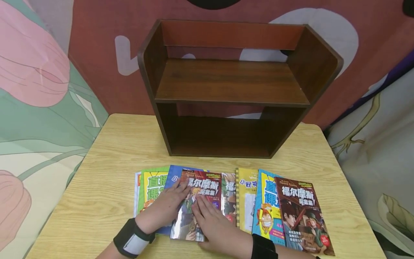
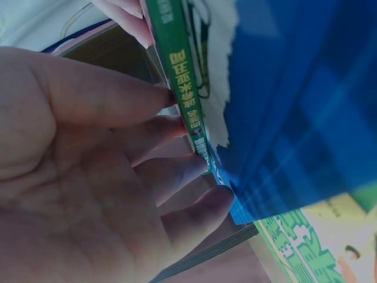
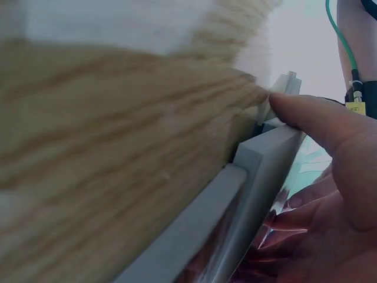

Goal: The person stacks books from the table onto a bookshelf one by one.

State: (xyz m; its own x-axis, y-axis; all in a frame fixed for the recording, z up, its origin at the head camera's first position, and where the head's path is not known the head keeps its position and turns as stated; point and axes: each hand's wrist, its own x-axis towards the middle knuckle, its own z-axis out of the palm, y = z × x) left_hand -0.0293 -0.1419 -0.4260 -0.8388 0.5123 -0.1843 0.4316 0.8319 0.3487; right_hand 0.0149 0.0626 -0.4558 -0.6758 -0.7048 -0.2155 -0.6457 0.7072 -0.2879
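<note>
Both hands rest on a glossy comic-style book (image 1: 184, 225) with a dark illustrated cover, in the middle of a row of overlapping books. My left hand (image 1: 166, 207) lies across its left side, fingers extended. In the left wrist view those fingertips touch a green spine (image 2: 179, 71) with yellow characters, beside a blue cover (image 2: 294, 100). My right hand (image 1: 218, 226) lies on the lower right of the cover, fingers stretched out flat. In the right wrist view its thumb (image 3: 306, 115) touches the books' pale page edges (image 3: 265, 147).
A dark brown two-tier shelf (image 1: 233, 81) stands at the back of the wooden table (image 1: 106, 180). Green (image 1: 152, 180) and blue books lie left. To the right lie a yellow book (image 1: 247, 176), a light-blue book (image 1: 266, 201) and a brown-covered book (image 1: 305, 216).
</note>
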